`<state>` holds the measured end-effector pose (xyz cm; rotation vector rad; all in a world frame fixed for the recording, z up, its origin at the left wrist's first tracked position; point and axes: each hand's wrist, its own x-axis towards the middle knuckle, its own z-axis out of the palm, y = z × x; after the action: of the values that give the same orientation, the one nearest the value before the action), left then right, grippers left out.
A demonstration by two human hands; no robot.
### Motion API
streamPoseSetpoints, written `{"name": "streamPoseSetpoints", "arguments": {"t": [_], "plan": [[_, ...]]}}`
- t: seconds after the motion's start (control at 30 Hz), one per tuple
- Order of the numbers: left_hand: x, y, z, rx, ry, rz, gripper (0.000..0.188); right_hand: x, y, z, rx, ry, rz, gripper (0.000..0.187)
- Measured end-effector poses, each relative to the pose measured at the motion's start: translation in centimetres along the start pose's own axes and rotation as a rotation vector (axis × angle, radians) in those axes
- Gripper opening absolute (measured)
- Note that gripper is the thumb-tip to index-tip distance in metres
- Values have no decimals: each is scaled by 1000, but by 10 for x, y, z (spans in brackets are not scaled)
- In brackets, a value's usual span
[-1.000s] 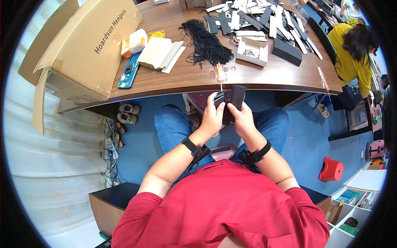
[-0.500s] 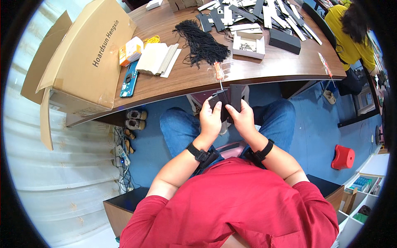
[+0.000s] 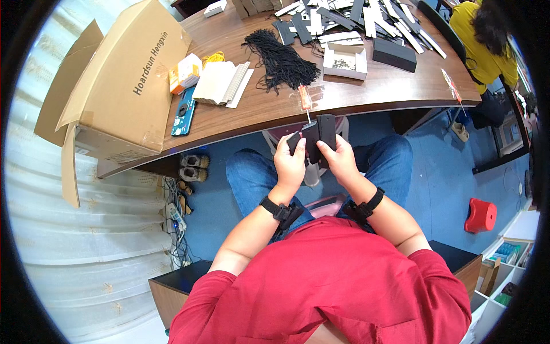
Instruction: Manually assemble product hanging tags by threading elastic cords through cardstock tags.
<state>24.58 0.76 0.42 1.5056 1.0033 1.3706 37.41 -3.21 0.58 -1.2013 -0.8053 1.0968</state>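
Observation:
Above my lap, just off the desk's front edge, both my hands are closed on black flat strips. My left hand grips one black strip with thumb and fingers, with part of another dark piece at its fingertips. My right hand pinches a second black strip, which stands upright beside the first. The lower ends of the strips are partly hidden by my thumbs. Right above them, a screwdriver with an orange-red handle is taped at the desk edge, its shaft pointing toward me.
On the brown desk lie a bundle of black cords, a white box of small parts, a dark long box, and piled black and white strips. A large carton stands left. A person in yellow sits far right.
The black strips have shifted slightly in my hands and now stand side by side, more upright. My view has moved a little; the things on the desk stay put.

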Motion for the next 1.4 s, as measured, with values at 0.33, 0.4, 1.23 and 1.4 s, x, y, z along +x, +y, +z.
{"name": "streamPoseSetpoints", "arguments": {"t": [0.33, 0.4, 1.23, 1.4], "plan": [[13, -1, 1, 120, -26, 56, 17, 1, -6, 0, -114, -24, -60, 20], [12, -1, 0, 119, -41, 48, 17, 2, -6, -1, -138, -23, -44, 19], [42, 15, 10, 104, -43, -184, 21, -3, -5, -7, -274, 174, -282, 17], [13, 9, -3, -152, 2, -187, 21, -18, -13, -10, 49, 83, -243, 13]]}}
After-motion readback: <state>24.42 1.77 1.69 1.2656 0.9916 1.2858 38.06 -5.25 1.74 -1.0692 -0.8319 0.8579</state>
